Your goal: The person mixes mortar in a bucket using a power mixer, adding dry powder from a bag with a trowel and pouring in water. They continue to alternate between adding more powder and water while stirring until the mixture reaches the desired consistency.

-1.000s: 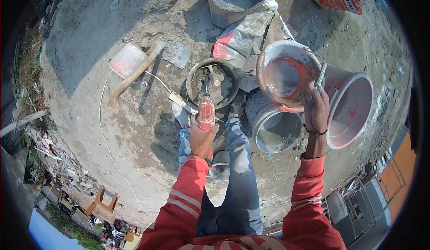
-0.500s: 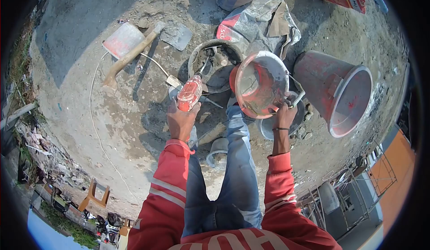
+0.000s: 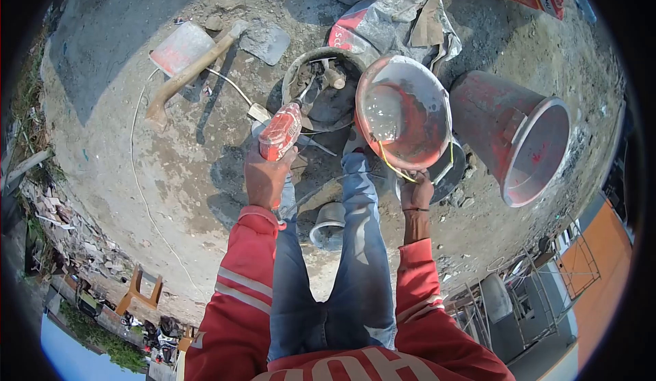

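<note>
your left hand (image 3: 265, 179) has its fingers wrapped round the rear of a red power drill (image 3: 281, 131). the drill's shaft runs forward from those fingers, its far end inside a round tub (image 3: 290, 87) with grey mix in it; a wooden-handled tool (image 3: 333, 77) sits in there too.

your right hand (image 3: 417, 193) has its fingers curled on the handle (image 3: 393, 164) of a red bucket (image 3: 429, 118). bucket is just ahead of those fingers, mouth tilted up toward you; can't tell if its base touches anything.

around you: hoe (image 3: 191, 73) on the ground ahead-left of your left fingers, white cord (image 3: 147, 189) further left. big bucket (image 3: 492, 114) on its side, right of your right fingers. small grey bucket (image 3: 328, 227) behind and between both sets of fingers.
</note>
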Available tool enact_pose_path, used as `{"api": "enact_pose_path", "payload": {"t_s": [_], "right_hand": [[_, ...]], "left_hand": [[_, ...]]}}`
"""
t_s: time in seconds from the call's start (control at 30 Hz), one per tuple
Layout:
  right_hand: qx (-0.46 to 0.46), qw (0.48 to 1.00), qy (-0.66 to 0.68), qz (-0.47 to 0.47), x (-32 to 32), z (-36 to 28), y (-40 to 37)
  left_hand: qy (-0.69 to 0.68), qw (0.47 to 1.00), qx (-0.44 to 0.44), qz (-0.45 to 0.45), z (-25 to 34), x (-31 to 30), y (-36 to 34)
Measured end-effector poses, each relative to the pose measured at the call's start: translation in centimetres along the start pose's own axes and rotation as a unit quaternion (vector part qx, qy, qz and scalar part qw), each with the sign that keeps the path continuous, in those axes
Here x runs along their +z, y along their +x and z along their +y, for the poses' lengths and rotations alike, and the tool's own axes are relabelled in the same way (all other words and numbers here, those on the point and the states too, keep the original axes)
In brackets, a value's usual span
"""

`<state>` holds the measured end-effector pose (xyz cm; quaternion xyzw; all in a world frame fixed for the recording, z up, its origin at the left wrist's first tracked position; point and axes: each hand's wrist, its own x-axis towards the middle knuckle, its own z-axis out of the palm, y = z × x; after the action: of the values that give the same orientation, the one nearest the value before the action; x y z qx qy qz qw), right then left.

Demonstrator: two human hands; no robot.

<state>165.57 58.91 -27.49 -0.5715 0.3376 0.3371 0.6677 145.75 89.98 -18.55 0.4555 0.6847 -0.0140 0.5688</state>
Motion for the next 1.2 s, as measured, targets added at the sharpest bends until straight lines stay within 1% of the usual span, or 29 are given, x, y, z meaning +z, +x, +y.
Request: {"api": "enact_pose_path", "payload": {"t_s": [0.03, 0.07, 0.1, 0.13, 0.17, 0.23, 0.27, 0.3, 0.33, 0.37, 0.43, 0.47, 0.5, 0.57, 0.6, 0.67, 0.7, 0.73, 0.77, 0.8, 0.87, 0.93, 0.97, 1.0, 1.07, 1.13, 1.2], "right_hand": [[-0.031, 0.999, -0.028, 0.026, 1.8, -1.4, -1.4], [-0.033, 0.997, -0.068, 0.02, 2.3, -2.5, -2.2], [-0.055, 0.991, -0.119, 0.014, 2.3, -3.1, -2.8], [-0.077, 0.983, -0.169, 0.007, 3.0, -3.6, -3.6], [-0.078, 0.982, -0.171, 0.005, 4.0, -4.0, -4.0], [-0.165, 0.939, -0.3, 0.033, 7.7, -4.5, -5.7], [-0.165, 0.939, -0.302, 0.032, 7.7, -4.4, -5.2], [-0.215, 0.924, -0.312, 0.049, 7.4, -4.1, -4.4], [-0.264, 0.906, -0.323, 0.066, 7.1, -4.0, -4.0], [-0.296, 0.886, -0.354, 0.042, 6.7, -4.0, -3.7], [-0.298, 0.873, -0.383, 0.053, 6.4, -4.1, -3.5], [-0.298, 0.86, -0.408, 0.065, 6.2, -4.2, -3.3], [-0.298, 0.86, -0.41, 0.064, 6.4, -4.5, -3.4], [-0.256, 0.903, -0.339, 0.063, 6.5, -5.1, -4.1], [-0.256, 0.903, -0.34, 0.062, 6.8, -5.2, -4.9], [-0.274, 0.887, -0.364, 0.073, 7.5, -5.7, -6.2], [-0.253, 0.869, -0.413, 0.104, 7.7, -5.6, -6.3], [-0.254, 0.867, -0.415, 0.105, 7.6, -5.0, -5.7], [-0.296, 0.828, -0.466, 0.102, 7.3, -3.9, -4.5], [-0.334, 0.785, -0.513, 0.097, 7.5, -2.9, -3.4], [-0.388, 0.638, -0.66, 0.083, 10.2, -0.8, -2.5], [-0.436, 0.605, -0.662, 0.077, 11.8, 2.1, -1.4], [-0.429, 0.591, -0.679, 0.075, 12.1, 2.9, -1.2], [-0.428, 0.592, -0.679, 0.076, 12.7, 3.7, -1.2], [-0.398, 0.625, -0.668, 0.069, 13.9, 5.1, -2.1], [-0.404, 0.622, -0.668, 0.063, 15.1, 6.2, -3.4], [-0.431, 0.604, -0.666, 0.084, 15.9, 7.0, -3.9]], "left_hand": [[0.001, 1.0, -0.002, 0.0, -0.5, -0.1, 0.2], [0.013, 0.999, 0.032, -0.004, -1.4, -0.3, 0.8], [0.025, 0.997, 0.066, -0.007, -1.8, -0.4, 1.2], [0.023, 0.998, 0.066, -0.006, -1.8, -0.5, 1.3], [0.048, 0.997, 0.053, 0.0, -1.7, -0.5, 1.4], [0.07, 0.997, 0.038, 0.007, -2.5, -0.5, 1.5], [0.119, 0.991, 0.04, 0.04, -3.4, -0.3, 1.7], [0.167, 0.982, 0.043, 0.072, -3.9, -0.2, 2.0], [0.166, 0.983, 0.041, 0.073, -3.2, -0.5, 1.6], [0.163, 0.984, 0.034, 0.057, -2.4, -0.7, 1.4], [0.157, 0.987, 0.024, 0.04, -1.9, -1.0, 1.4], [0.163, 0.985, 0.057, 0.021, -1.9, -1.3, 1.8], [0.171, 0.981, 0.088, 0.001, -2.2, -1.6, 2.1], [0.168, 0.981, 0.098, 0.015, -2.7, -1.6, 2.4], [0.164, 0.98, 0.111, 0.029, -2.6, -1.5, 2.3], [0.17, 0.979, 0.11, 0.036, -2.4, -1.6, 2.1], [0.168, 0.979, 0.108, 0.03, -2.1, -1.7, 1.9], [0.167, 0.98, 0.106, 0.022, -1.7, -1.7, 1.7], [0.165, 0.98, 0.106, 0.021, -1.4, -1.6, 1.4], [0.191, 0.976, 0.102, 0.035, -1.0, -1.6, 1.1], [0.219, 0.97, 0.098, 0.05, -0.9, -1.4, 0.7], [0.211, 0.969, 0.107, 0.066, -0.8, -1.3, 0.6], [0.213, 0.969, 0.109, 0.066, -0.7, -1.4, 0.8], [0.205, 0.971, 0.111, 0.058, -0.7, -1.4, 0.8], [0.199, 0.972, 0.112, 0.047, -1.1, -1.3, 0.8], [0.16, 0.978, 0.123, 0.043, -1.6, -1.1, 1.1], [0.159, 0.979, 0.125, 0.035, -1.6, -1.0, 1.0]]}}
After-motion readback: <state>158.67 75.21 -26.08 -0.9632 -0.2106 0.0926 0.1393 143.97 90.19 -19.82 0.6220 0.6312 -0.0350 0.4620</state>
